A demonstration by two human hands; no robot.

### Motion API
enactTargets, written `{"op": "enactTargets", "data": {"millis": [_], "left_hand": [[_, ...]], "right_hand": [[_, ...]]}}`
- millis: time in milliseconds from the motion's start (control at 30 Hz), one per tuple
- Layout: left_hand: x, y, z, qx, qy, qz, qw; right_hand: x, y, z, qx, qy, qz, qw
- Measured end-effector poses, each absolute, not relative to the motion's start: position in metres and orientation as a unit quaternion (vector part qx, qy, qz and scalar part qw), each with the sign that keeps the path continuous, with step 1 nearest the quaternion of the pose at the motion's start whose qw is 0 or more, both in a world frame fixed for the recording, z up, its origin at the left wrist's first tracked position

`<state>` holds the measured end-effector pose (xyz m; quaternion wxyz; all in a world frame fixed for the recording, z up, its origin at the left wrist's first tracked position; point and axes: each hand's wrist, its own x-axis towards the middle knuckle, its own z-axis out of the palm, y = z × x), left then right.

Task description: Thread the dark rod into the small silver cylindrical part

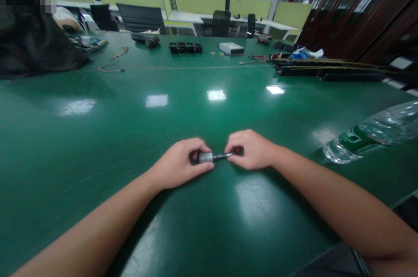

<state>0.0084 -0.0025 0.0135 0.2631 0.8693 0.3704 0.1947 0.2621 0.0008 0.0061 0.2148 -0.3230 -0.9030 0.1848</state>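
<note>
Over the middle of the green table [183,216], my left hand [178,163] is closed around a small grey cylinder with a thin dark shaft [206,157]. Thumb and fingers grip its thicker grey body, and the shaft points right. My right hand [251,148] pinches the far end of that shaft between thumb and index finger, where a shiny metallic tip shows. The object lies roughly level between both hands. Its left end is partly hidden by my left fingers, and I cannot tell its exact kind.
A clear plastic bottle [369,135] with a green label lies on its side at right. Along the far side are a black block row [185,48], a silver box [231,48], a cable [112,62] and dark long strips [326,70]. A dark mesh shape [35,46] stands far left.
</note>
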Motion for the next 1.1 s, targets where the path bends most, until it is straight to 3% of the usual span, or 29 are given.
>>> {"op": "enactTargets", "data": {"millis": [700,1100], "left_hand": [[0.008,-0.002,0.014,0.870,0.373,0.191,0.261],[0.007,-0.001,0.011,0.868,0.364,0.208,0.267]], "right_hand": [[0.273,0.010,0.008,-0.357,-0.866,0.294,0.192],[0.233,-0.002,-0.001,-0.333,-0.893,0.199,0.230]]}}
